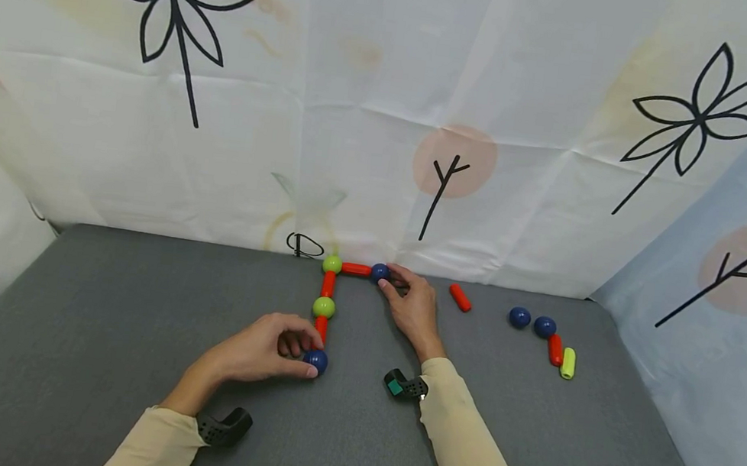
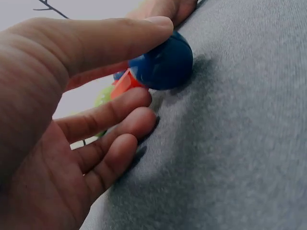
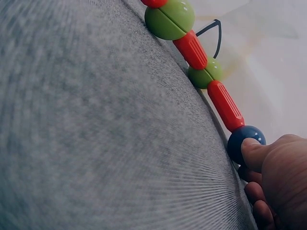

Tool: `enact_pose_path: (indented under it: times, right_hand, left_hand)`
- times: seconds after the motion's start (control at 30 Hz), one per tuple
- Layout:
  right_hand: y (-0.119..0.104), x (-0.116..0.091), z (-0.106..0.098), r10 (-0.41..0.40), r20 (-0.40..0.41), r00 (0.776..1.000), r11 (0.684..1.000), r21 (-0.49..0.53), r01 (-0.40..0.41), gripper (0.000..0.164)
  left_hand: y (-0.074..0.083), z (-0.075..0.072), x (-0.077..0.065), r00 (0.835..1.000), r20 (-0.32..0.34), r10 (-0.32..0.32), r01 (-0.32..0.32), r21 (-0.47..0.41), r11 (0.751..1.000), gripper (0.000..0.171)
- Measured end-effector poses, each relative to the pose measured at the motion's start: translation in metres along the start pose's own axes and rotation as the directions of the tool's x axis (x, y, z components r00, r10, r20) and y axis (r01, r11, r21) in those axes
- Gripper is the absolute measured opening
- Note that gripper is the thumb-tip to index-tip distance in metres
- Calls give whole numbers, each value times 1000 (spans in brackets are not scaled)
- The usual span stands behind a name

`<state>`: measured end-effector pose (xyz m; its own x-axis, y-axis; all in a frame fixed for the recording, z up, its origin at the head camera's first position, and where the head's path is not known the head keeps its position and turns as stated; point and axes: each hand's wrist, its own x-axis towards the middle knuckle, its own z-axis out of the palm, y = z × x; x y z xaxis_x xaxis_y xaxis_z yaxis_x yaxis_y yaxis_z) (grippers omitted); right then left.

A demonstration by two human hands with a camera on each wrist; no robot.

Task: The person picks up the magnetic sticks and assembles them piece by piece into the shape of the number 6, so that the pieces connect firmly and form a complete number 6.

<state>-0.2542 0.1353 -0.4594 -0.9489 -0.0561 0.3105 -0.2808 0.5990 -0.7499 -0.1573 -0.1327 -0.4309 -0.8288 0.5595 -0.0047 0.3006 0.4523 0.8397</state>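
An L-shaped chain of balls and red rods lies on the grey surface in the head view. Its corner is a green ball (image 1: 332, 264), and a second green ball (image 1: 323, 307) joins two red rods below it. My left hand (image 1: 263, 351) pinches the blue ball (image 1: 316, 362) at the near end between thumb and fingers; the left wrist view shows its other fingers loosely bent. At the far right end, my right hand (image 1: 415, 308) pinches another blue ball (image 1: 380, 273), attached to a red rod (image 1: 357, 269). Part of the near red rod (image 1: 321, 327) hides behind my left fingers.
Right of my right hand lies a loose red rod (image 1: 460, 297). Farther right are two blue balls (image 1: 519, 317), a red rod (image 1: 555, 350) and a yellow-green rod (image 1: 568, 364). A patterned white cloth (image 1: 374, 110) rises behind the grey surface (image 1: 167, 279).
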Motion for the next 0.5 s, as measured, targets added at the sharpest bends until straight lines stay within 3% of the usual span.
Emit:
enact_pose_path:
  times: [0.27,0.5]
  right_hand:
    - [0,1,0,2,4,1000,1000,-2,-2,35]
    - [0,0,0,3,6,1000,1000,-1,-3,34]
  left_hand:
    - [-10,-1,-2,999,34,42,-39,-73,997,29]
    - [-18,-1,-2,993,13,114,-112,-98,989,33]
